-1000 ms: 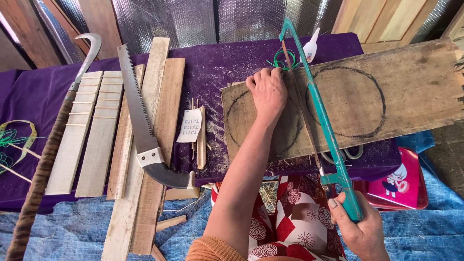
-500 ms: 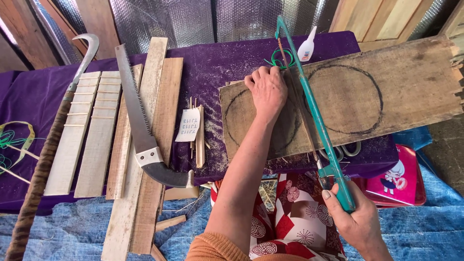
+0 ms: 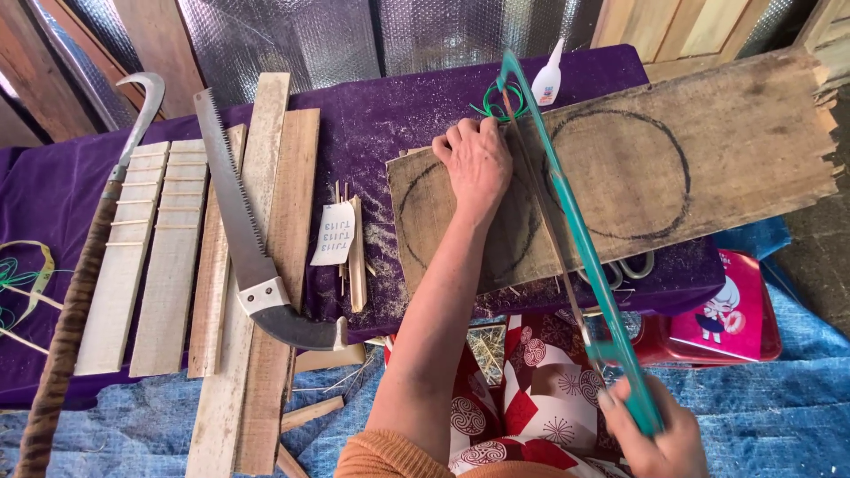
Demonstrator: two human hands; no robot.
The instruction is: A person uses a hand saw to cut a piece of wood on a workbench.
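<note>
Since the earlier frame the teal frame saw [image 3: 575, 221] has drawn back toward 6 o'clock. Right hand [image 3: 655, 434]: fingers clenched on its handle. Left hand [image 3: 478, 164] lies flat, fingers released, pinning the marked plank [image 3: 708, 150] on the bench [image 3: 390, 133]. Risk: blade just beside that hand; a skip could cut it.

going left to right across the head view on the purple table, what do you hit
hooked tool with wrapped handle → pale wooden slats → pruning saw → left hand pressing the board → teal frame saw held by the right hand → drawn circle on the wooden board
</note>
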